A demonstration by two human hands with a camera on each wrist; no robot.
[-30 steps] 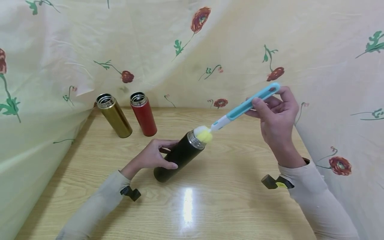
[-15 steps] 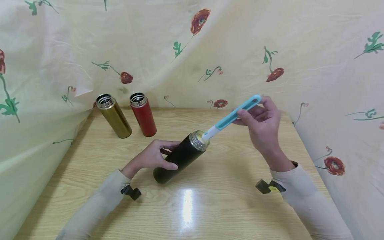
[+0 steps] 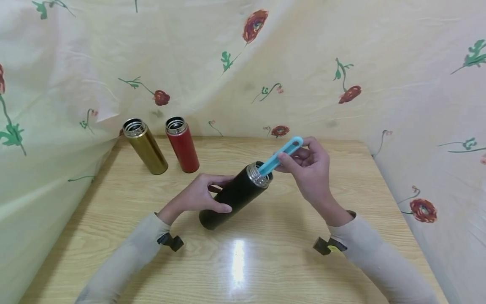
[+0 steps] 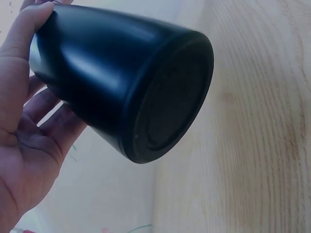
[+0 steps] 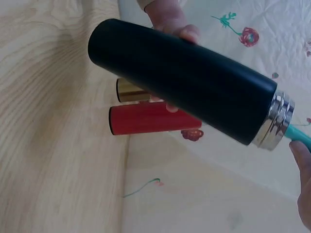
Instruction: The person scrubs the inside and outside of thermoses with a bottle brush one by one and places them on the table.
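A black thermos bottle (image 3: 237, 195) is tilted to the upper right, its bare metal neck uncapped. My left hand (image 3: 201, 195) grips its lower body, thumb in front and fingers behind; in the left wrist view the flat bottle base (image 4: 172, 99) faces the camera, off the table. My right hand (image 3: 309, 169) pinches the turquoise handle of a bottle brush (image 3: 279, 157) between thumb and fingers. The brush's head and white shaft are hidden inside the bottle, leaving only the handle outside. In the right wrist view the handle (image 5: 297, 135) enters the metal neck (image 5: 276, 120).
Behind and left, a gold thermos bottle (image 3: 148, 150) and a red thermos bottle (image 3: 183, 147) stand upright without lids on the wooden table (image 3: 288, 261). A flower-printed cloth (image 3: 212, 63) hangs around the back and sides.
My right hand has moved down and left, pushing the brush from the bottle's mouth deep inside; its yellow-and-white sponge head has gone out of sight. The left hand with the bottle has shifted slightly right.
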